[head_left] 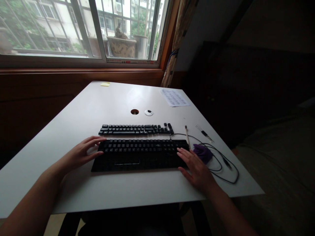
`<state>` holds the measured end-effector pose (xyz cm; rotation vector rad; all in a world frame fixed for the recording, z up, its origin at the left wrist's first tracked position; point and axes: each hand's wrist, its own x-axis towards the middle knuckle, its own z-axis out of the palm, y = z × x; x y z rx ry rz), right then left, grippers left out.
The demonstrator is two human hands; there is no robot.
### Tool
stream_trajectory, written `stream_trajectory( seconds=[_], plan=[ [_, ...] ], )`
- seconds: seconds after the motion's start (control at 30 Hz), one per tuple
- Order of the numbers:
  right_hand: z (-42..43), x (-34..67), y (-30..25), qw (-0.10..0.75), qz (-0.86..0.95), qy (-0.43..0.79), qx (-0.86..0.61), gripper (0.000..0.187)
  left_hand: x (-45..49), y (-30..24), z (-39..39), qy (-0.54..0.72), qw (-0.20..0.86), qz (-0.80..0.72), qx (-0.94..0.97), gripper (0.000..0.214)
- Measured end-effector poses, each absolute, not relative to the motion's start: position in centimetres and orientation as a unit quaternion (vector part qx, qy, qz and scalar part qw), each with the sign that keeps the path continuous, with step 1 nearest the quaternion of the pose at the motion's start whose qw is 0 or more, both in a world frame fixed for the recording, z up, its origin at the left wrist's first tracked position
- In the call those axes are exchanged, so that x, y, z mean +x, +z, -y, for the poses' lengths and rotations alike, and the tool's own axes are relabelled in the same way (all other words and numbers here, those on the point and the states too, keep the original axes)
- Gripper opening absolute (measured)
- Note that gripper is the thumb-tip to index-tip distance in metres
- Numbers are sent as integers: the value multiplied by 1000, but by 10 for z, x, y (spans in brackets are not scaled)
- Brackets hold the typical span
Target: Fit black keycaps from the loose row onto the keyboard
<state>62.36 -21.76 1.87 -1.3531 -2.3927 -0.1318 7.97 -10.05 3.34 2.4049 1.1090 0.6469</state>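
A black keyboard (pixel 140 154) lies on the white table (pixel 110 98) in front of me. My left hand (pixel 82 152) rests at its left end, fingers stretched out and touching the edge. My right hand (pixel 195 167) lies flat at its right end, fingers spread against the side. Just behind the keyboard, several loose black keycaps (pixel 135 129) are laid out in rows. A black cable (pixel 221 167) runs from the keyboard's right rear and loops on the table.
A purple cloth (pixel 203 152) lies right of my right hand, with a thin stick (pixel 187 135) and a small tool (pixel 204 133) behind it. A round hole (pixel 134 111), a white cap (pixel 148 112), a printed sheet (pixel 174 97) and a yellow note (pixel 105 84) lie farther back. A window fills the rear wall.
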Motion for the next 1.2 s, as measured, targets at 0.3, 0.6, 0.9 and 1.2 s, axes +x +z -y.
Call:
stream_trajectory(
  seconds=[0.3,0.6,0.9,1.2],
  plan=[
    [178,616,42,273,821,-32,-500,50,81,33,100,238,188,-395,867,51],
    [68,604,44,220,792,-52,-567,41,84,36,101,245,188,-394,866,50],
    [39,600,37,164,794,-54,-583,38,85,36,103,243,193,-393,866,47],
    [9,600,42,170,805,-50,-567,36,86,37,105,239,210,-400,860,49]
  ],
)
